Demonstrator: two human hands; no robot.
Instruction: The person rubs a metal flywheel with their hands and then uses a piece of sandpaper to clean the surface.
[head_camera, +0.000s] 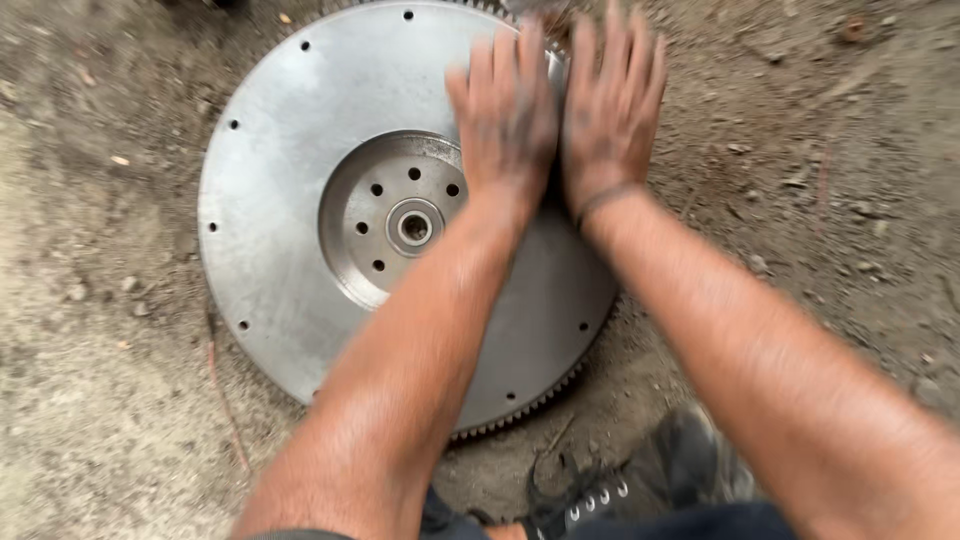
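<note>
Two hands lie flat, side by side, on the upper right part of a large grey metal flywheel (300, 200) that rests on the ground. The left hand (507, 115) has its fingers spread and straight, palm down on the disc face, gripping nothing. The right hand (612, 105) is likewise flat and unclenched, its fingertips reaching past the toothed rim; a thin dark band circles its wrist. Both forearms cross the lower right of the disc and hide that part of it. The recessed hub (413, 227) with its ring of bolt holes sits just left of the left wrist. Dry, pebbled dirt (100, 400) surrounds the disc. A black laced boot (640, 480) stands near the lower rim.
</note>
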